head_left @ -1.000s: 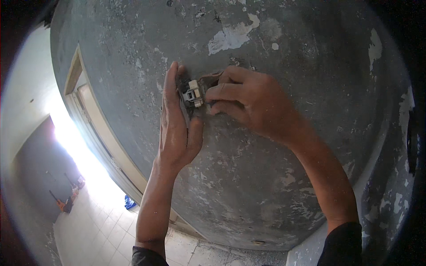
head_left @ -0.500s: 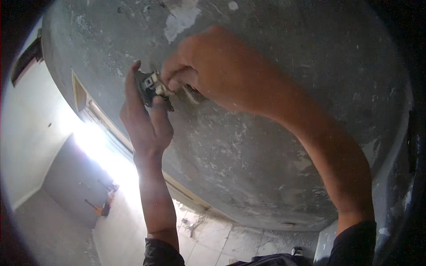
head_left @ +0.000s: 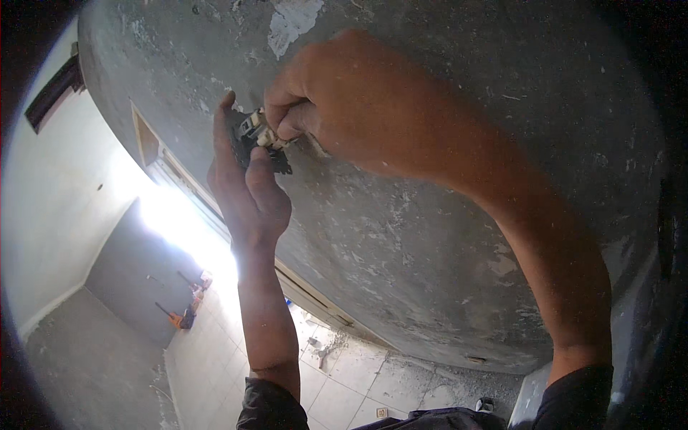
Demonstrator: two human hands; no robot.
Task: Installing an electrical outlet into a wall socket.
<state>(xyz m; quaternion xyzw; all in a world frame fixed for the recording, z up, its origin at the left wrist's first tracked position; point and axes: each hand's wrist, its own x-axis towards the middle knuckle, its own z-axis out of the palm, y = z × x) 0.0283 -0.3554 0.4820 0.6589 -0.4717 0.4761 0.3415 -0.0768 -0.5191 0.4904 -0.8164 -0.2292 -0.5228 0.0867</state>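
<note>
My left hand (head_left: 247,201) grips a dark switch or socket plate (head_left: 281,162) by its edges, thumb on the near side and fingers on the far side. Pale and metallic parts of an electrical fitting (head_left: 255,129) stand up from its back. Close against those parts, my right hand (head_left: 340,104) is closed in a pinch; its fingertips touch the fitting or something thin beside it, too small to make out. A pale-edged recess (head_left: 315,147) in the grey wall (head_left: 430,265) shows partly below my right hand.
The rough plastered wall, with a white patch (head_left: 292,27), fills most of the view. At left is a bright doorway with a pale frame (head_left: 308,290). Debris (head_left: 326,355) lies on the tiled floor (head_left: 344,401). Farther off sits an orange-and-dark tool (head_left: 183,317).
The view has shifted slightly, so the doorway and floor sit farther right. The plate has tilted a little in my left hand. My right hand keeps its pinch beside the fitting.
</note>
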